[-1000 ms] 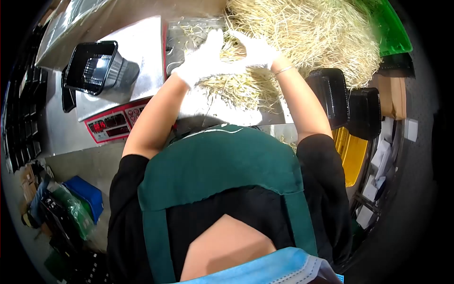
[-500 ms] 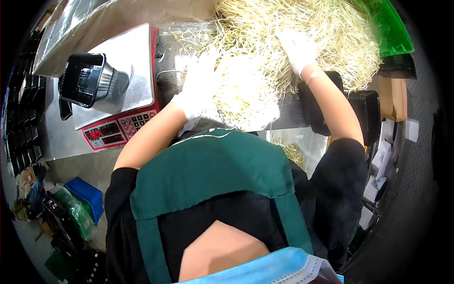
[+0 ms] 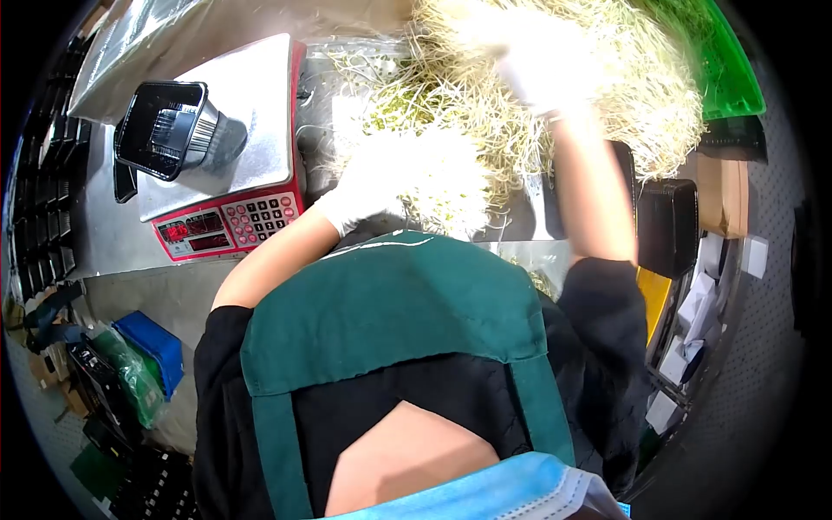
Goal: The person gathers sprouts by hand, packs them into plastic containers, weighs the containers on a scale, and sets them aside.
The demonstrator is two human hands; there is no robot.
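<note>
A big heap of pale bean sprouts (image 3: 646,104) covers the back right of the metal table. My left hand (image 3: 368,186), in a white glove, rests against the left side of a smaller clump of sprouts (image 3: 446,186) near the table's front edge. Glare washes out its fingers. Over the large heap is my right hand (image 3: 546,74), gloved in white too, smeared by motion and bright light; its fingers cannot be made out.
At left, a black plastic tray (image 3: 160,130) stands on a red-framed weighing scale (image 3: 251,186) with lit red digits. A green crate (image 3: 732,69) borders the heap at far right. Black trays (image 3: 667,225) sit beside my right forearm. Below left is a blue bin (image 3: 152,347).
My right hand has moved slightly up and left over the heap, its forearm swinging left. My left hand stays by the near clump, which looks more separated from the heap.
</note>
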